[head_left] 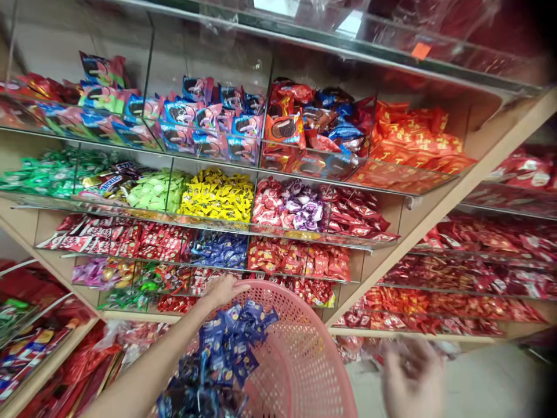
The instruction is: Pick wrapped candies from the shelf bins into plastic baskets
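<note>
My left hand [223, 290] grips the far rim of a pink plastic basket [311, 354], its fingers curled over the edge. The basket is tilted toward me. Inside it lie small dark-blue candy packets [230, 339], heaped on the left side; nearer to me, a darker plastic-wrapped bundle [202, 395] shows in part. Right of the basket, my right hand [413, 374] hangs over the floor, apart from the rim. Motion blurs it; the fingers look bent, but whether anything is between them I cannot make out.
A tiered candy shelf [378, 270] with clear dividers fills the view ahead. Yellow packets [217, 194], blue packets [220, 249] and orange packets [413, 136] lie in its compartments. Another shelf of red packets [470, 273] stands right. More goods [39, 348] sit low at left.
</note>
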A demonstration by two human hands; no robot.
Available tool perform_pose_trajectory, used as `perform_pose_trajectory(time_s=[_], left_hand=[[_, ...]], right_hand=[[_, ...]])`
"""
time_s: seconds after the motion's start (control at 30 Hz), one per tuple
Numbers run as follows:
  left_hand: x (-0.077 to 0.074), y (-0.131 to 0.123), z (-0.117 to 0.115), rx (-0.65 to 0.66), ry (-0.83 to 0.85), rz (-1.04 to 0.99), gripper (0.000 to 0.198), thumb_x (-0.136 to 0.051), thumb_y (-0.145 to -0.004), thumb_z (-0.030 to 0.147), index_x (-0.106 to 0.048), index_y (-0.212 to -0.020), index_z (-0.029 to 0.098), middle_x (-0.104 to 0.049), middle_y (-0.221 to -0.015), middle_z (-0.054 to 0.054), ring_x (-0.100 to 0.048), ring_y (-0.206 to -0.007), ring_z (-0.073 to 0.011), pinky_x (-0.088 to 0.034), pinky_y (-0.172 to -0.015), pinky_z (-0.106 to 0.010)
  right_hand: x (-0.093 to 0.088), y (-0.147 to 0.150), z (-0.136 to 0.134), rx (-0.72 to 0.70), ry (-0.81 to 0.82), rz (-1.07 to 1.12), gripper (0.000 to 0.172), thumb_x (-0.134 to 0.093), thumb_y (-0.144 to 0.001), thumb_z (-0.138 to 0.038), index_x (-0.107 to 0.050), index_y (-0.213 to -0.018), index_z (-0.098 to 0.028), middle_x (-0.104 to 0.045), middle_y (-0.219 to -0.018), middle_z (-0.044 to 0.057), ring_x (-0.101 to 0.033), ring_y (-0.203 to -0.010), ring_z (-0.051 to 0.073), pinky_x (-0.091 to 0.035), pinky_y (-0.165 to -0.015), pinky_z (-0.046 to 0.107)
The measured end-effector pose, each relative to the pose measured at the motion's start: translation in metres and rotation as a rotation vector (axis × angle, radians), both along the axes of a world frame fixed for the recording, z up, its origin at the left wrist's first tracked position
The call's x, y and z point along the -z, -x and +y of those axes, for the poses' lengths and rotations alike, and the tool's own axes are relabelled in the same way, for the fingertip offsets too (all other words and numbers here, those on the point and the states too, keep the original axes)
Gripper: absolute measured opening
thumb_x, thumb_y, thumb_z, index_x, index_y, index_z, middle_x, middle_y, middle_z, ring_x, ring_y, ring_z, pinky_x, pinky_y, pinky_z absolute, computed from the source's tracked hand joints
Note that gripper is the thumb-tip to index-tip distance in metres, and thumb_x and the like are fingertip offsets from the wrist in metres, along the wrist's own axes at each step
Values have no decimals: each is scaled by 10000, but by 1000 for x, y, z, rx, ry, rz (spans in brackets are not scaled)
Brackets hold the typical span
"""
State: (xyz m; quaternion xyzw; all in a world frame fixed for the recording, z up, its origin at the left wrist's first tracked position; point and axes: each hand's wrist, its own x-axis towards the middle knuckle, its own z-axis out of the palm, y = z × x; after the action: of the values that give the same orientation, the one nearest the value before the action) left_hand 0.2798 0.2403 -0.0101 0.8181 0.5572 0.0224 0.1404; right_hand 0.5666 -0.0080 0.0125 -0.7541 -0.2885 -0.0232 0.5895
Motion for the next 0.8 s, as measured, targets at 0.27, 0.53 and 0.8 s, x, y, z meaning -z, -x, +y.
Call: perform_pose_trajectory(time_s=[0.27, 0.53, 0.8], left_hand=[[11, -4, 8, 20, 9, -21, 667, -265, -668, 767, -602, -735, 195, -682, -806, -116, -631, -798, -268, -396, -593, -269], [26, -6, 8, 13, 47, -57, 690, -219, -673, 774, -592, -717, 196, -678, -753, -105, -629, -716, -258, -382, -547, -275], [28, -12, 11, -44, 94, -34, 646, -255, -693, 740, -604, -706, 197, -670, -733, -102, -625, -736, -266, -394, -579, -291]], right_hand=[[8, 39, 107, -576, 186, -204, 352, -426, -820, -309, -454, -1145, -177, -565, -1089, 107, -555, -968, 191, -447, -849, 357], [0, 34, 211, -654, 564, -549, 312, -420, -837, -302, -455, -1127, -190, -530, -1113, 104, -538, -982, 200, -434, -774, 304], [3, 51, 261, -584, 665, -639, 279, -415, -837, -400, -561, -940, -186, -562, -1032, 101, -587, -821, 194, -415, -650, 284]])
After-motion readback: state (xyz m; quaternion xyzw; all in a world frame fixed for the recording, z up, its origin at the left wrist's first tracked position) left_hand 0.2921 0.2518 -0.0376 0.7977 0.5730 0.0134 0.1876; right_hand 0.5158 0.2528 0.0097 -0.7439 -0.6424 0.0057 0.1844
